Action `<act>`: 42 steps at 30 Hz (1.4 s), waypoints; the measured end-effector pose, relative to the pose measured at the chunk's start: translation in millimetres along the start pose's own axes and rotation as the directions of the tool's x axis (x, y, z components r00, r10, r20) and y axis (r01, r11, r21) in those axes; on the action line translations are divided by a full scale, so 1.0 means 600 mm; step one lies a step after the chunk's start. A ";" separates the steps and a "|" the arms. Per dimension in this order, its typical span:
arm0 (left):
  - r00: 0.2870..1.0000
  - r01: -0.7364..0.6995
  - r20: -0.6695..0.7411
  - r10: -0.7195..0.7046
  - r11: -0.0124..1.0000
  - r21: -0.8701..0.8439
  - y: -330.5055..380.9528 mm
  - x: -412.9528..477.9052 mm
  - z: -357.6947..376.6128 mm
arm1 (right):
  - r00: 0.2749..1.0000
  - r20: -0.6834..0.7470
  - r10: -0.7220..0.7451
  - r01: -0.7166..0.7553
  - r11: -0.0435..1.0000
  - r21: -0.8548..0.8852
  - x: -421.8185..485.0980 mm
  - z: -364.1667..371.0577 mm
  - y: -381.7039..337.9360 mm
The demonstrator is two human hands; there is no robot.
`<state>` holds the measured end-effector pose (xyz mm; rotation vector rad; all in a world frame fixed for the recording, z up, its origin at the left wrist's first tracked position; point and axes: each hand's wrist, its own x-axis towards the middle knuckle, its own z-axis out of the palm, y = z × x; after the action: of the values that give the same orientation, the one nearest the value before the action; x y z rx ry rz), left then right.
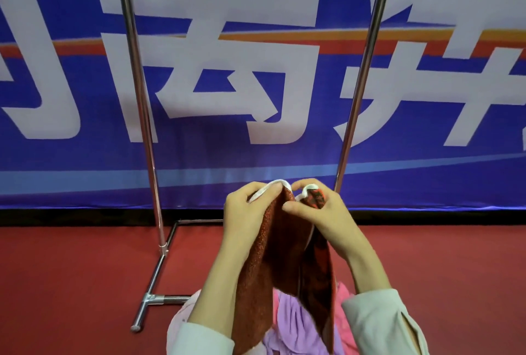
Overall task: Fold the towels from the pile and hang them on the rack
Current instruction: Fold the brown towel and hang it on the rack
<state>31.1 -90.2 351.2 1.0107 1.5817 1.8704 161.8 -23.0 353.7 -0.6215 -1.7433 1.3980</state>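
Cropped white characters cross the blue banner [42,161]. Lower centre, left hand [250,208] and right hand [323,213] pinch the red towel [273,258] by its edge.

Wall: a blue banner [85,161] covers it, printed with large white characters and an orange-red stripe.
Skirting: a black strip [85,216] runs between banner and floor.
Floor: red [71,283], smooth, matte.
Light: even, without hard shadows.
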 end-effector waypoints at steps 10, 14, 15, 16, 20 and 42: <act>0.984 -0.050 0.176 0.000 0.960 0.277 -0.057 0.008 -0.001 | 0.915 -0.403 0.032 0.053 0.979 0.197 0.014 -0.020 0.001; 0.998 0.009 0.064 -0.014 0.997 0.083 -0.042 0.001 -0.007 | 0.906 -0.422 0.035 0.018 0.992 0.121 0.012 -0.021 0.000; 1.000 0.018 0.022 -0.018 1.000 -0.001 -0.028 -0.001 -0.001 | 0.921 -0.388 0.027 0.011 0.995 0.095 0.009 -0.017 -0.002; 1.000 0.022 -0.003 -0.022 0.997 -0.074 -0.013 -0.003 0.007 | 0.941 -0.337 0.021 0.017 0.994 0.109 0.004 -0.012 -0.006; 0.993 0.103 0.073 -0.089 0.969 -0.224 0.037 -0.013 0.038 | 0.996 -0.088 0.021 -0.006 0.984 0.178 -0.012 -0.006 -0.027; 0.994 0.087 0.083 -0.077 0.988 -0.127 -0.023 0.002 0.007 | 0.862 -0.489 0.134 -0.013 0.970 0.242 -0.010 -0.014 -0.020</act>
<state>32.5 -83.9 338.1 0.9356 1.4150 1.8302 173.5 -26.3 364.2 -0.8431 -1.1334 1.3163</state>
